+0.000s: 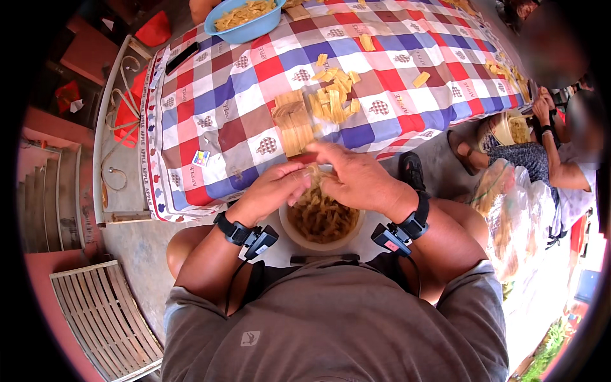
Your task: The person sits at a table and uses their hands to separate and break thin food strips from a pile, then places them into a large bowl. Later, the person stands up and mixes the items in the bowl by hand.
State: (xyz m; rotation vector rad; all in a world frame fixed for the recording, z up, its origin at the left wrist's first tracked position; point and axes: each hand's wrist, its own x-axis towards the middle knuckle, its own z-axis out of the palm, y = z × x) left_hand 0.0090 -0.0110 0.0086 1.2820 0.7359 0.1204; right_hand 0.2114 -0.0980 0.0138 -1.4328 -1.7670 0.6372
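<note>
Above a white tub [289, 237] between my knees, my left hand [280, 186] has its fingers closed on a pale yellow strip [312, 176]. My right hand [364, 178] meets it from the other side, thumb and fingers bent around the strip's end; its fingertips are partly blurred. Many limp yellow-brown strips [323, 221] fill the tub below. Just beyond my hands, at the table's near edge, lies a small board of wooden slats [293, 121]. Beside its right edge is a loose pile of flat yellow pieces [333, 97].
A checked cloth [238, 108] covers the table. On it are a blue basin [245, 28] of yellow pieces, a dark phone [182, 57] and a small card [201, 158]. Right: plastic bags [509, 210] and a seated person [560, 159] beside another tub [503, 130]. A slatted bench [105, 318] stands lower left.
</note>
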